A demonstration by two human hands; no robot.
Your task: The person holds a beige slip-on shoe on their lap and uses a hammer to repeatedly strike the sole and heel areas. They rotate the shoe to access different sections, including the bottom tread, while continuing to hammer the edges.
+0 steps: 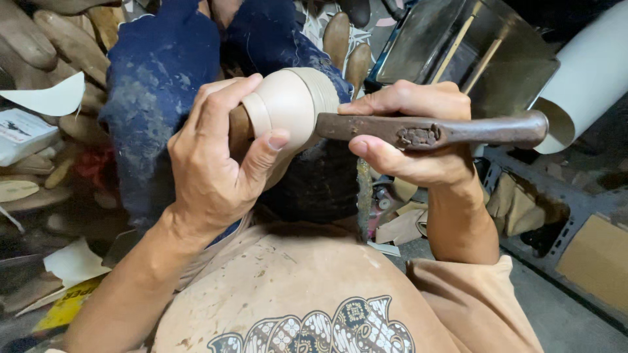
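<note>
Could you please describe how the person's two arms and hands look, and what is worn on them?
Both hands, the left hand and the right hand, are bare: no gloves, rings or watch show. The forearms are bare too. A short tan sleeve ends near the right elbow; it belongs to a tan shirt with a patterned print low on the front. The fingers have short nails.

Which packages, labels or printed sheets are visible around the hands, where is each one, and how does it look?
Small box or packet: far left edge, flat, white with a dark printed picture.
Printed sheet: bottom left on the floor, yellow with dark lettering, partly under white paper scraps.
Cardboard box: lower right, plain brown, no print visible.
No screens or signs show.
</note>
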